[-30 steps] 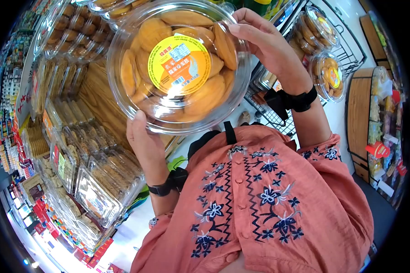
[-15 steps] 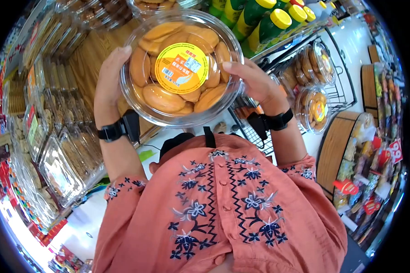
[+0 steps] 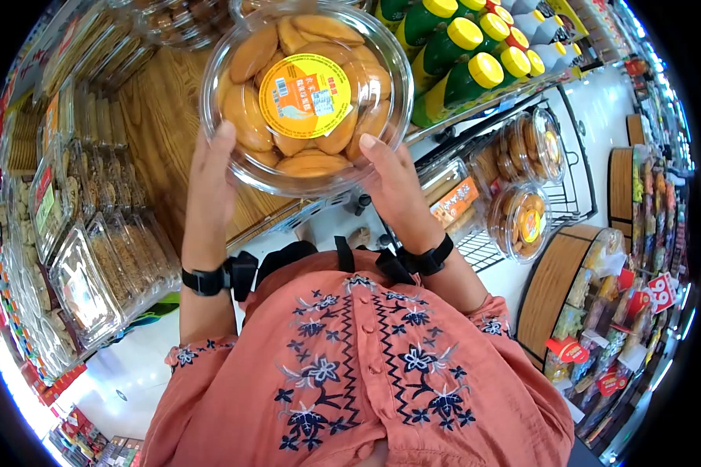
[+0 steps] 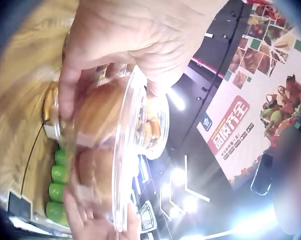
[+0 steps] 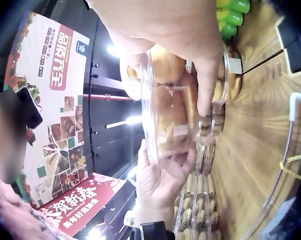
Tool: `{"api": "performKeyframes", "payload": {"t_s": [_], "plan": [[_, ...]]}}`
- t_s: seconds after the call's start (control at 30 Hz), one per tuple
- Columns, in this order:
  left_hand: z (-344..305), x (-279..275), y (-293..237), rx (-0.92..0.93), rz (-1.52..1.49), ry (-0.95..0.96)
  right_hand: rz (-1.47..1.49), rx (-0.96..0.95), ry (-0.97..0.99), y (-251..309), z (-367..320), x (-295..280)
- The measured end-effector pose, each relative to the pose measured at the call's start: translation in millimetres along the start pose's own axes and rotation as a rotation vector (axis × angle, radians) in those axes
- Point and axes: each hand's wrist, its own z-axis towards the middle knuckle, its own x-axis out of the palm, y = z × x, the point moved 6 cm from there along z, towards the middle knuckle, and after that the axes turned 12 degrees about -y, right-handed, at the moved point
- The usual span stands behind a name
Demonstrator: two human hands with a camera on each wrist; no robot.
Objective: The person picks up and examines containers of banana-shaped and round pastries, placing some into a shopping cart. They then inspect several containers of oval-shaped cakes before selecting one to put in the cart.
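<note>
Both hands hold a round clear plastic tub (image 3: 245, 148) of golden oval pastries, with a yellow and orange label (image 3: 305, 96) on its lid. My left hand (image 3: 212, 191) grips the lower left rim, thumb on the lid and fingers under the tub. At the lower right rim, my right hand (image 3: 397, 191) grips it the same way. In the left wrist view the left hand (image 4: 140, 35) spans the tub (image 4: 98, 125) from lid to base. The right wrist view shows the right hand (image 5: 165, 25) doing likewise.
A wooden display table (image 3: 160, 117) lies beneath, with packed biscuit boxes (image 3: 86, 280) on the left. Green bottles (image 3: 459, 86) with yellow caps stand at upper right. Below them, a wire cart (image 3: 572, 187) holds more pastry tubs (image 3: 519, 222).
The left hand has moved from the tub's left side to its lower left rim. The right hand has shifted down to the lower right rim. The label's printing has turned with the tub.
</note>
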Motion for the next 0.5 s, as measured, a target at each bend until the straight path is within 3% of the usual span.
{"api": "performKeyframes", "payload": {"t_s": [0.1, 0.5], "plan": [[-19.3, 9.4, 4.6, 0.047, -0.002, -0.13, -0.003, -0.013, -0.042, -4.7, -1.4, 2.6], [-9.0, -10.2, -3.5, 0.059, -0.075, -0.183, -0.102, 0.12, 0.034, -7.6, 1.4, 4.3]]}}
